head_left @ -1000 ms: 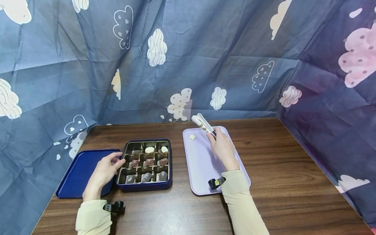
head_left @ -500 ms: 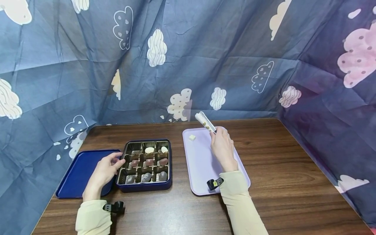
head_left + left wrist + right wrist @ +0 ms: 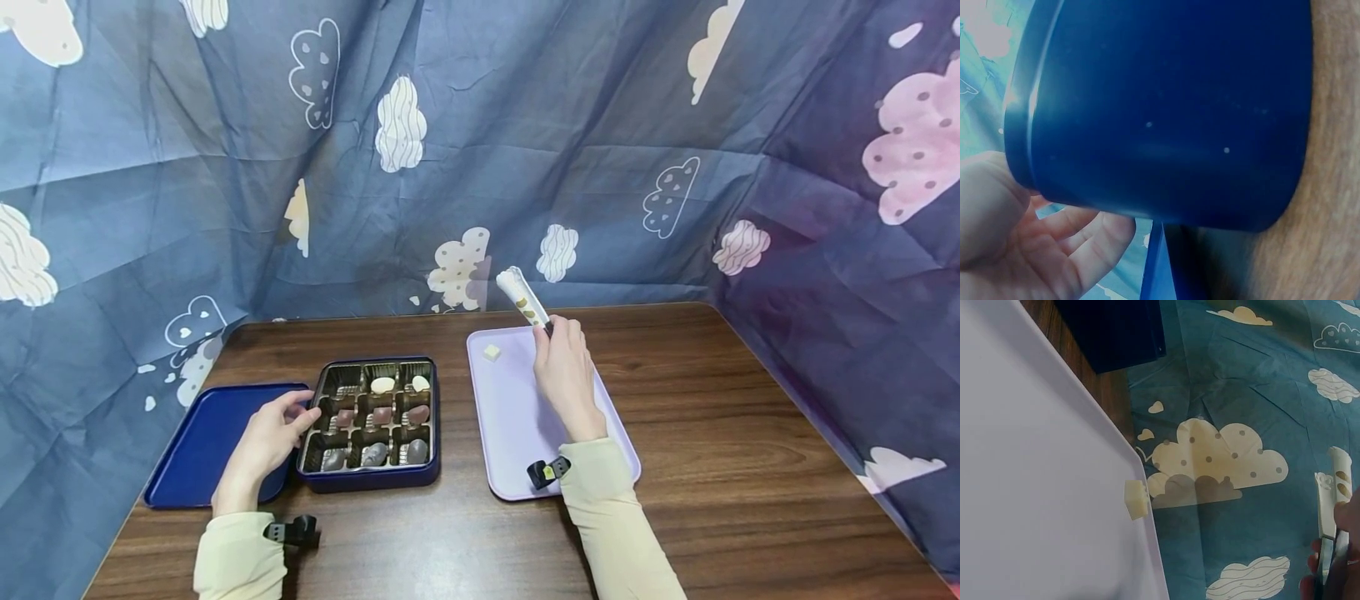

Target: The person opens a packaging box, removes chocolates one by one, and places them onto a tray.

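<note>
The left hand (image 3: 272, 435) rests with loosely bent fingers against the left rim of a blue box (image 3: 371, 479), whose compartments hold white chocolates (image 3: 382, 385) in the far row, brown ones in the middle and dark ones nearest. A blue lid (image 3: 198, 446) lies just left of it. The right hand (image 3: 567, 371) is curled round white-tipped tongs (image 3: 523, 297), their tips pointing up, slightly apart, beyond a lilac tray (image 3: 517, 417). On the tray's far left corner sits a white cube (image 3: 491, 352).
</note>
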The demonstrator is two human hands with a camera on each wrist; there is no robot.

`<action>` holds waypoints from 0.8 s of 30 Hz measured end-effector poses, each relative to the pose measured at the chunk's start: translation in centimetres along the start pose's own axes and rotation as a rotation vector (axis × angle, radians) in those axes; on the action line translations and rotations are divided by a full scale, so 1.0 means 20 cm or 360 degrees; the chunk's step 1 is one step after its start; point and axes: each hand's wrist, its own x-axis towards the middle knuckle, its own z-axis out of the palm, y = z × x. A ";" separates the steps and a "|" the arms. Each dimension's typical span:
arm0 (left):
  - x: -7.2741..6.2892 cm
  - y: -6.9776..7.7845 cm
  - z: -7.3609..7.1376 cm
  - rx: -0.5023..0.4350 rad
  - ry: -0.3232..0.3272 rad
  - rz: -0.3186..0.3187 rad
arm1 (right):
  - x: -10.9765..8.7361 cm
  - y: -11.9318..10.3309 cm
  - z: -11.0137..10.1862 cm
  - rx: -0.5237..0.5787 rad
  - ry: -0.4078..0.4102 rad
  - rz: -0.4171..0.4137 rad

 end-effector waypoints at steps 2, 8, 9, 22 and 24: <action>0.00 0.00 0.00 0.0002 0.0005 0.0005 | 0.00 -0.01 0.00 0.0020 -0.0007 0.0002; 0.00 -0.01 0.00 0.0016 0.0003 0.0019 | -0.02 -0.04 0.02 0.0064 -0.0015 0.0012; 0.00 -0.01 0.00 0.0018 0.0002 0.0018 | -0.02 -0.05 0.03 0.0067 0.0001 -0.0007; 0.00 -0.01 0.00 0.0010 -0.0002 0.0010 | -0.07 -0.20 0.09 0.0050 0.0132 -0.0223; 0.00 -0.02 0.00 0.0007 -0.0006 0.0011 | -0.08 -0.23 0.11 0.0056 0.0123 -0.0241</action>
